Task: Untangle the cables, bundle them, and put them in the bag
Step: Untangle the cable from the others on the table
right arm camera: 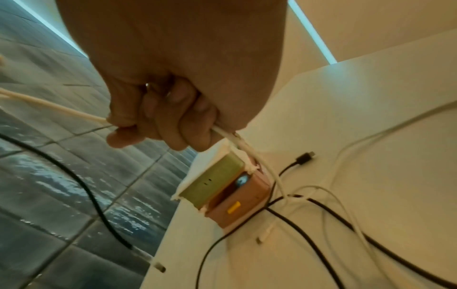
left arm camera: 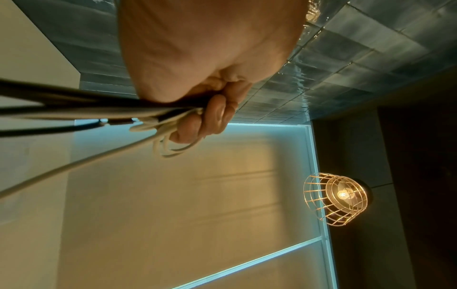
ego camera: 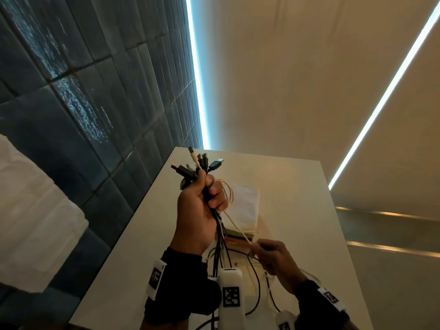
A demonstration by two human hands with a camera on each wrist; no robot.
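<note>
My left hand (ego camera: pixel 202 201) is raised above the white table (ego camera: pixel 297 210) and grips a bundle of cables (ego camera: pixel 197 166), black and white, with their plugs fanning out above the fist. In the left wrist view the curled fingers (left arm camera: pixel 212 117) clamp the cords, and white loops (left arm camera: pixel 170 144) hang below them. A white cable (ego camera: pixel 238 228) runs taut from that fist down to my right hand (ego camera: pixel 269 253), which pinches it; the right wrist view shows it passing through the closed fingers (right arm camera: pixel 173 125). A white cloth bag (ego camera: pixel 245 203) lies on the table behind the hands.
A green and orange box (right arm camera: pixel 222 193) sits under the white bag near the table's left edge. Loose black cables (right arm camera: pixel 309 234) and white cables (right arm camera: pixel 346 205) trail over the tabletop. A dark tiled wall (ego camera: pixel 83 103) rises to the left. A caged lamp (left arm camera: pixel 341 197) hangs overhead.
</note>
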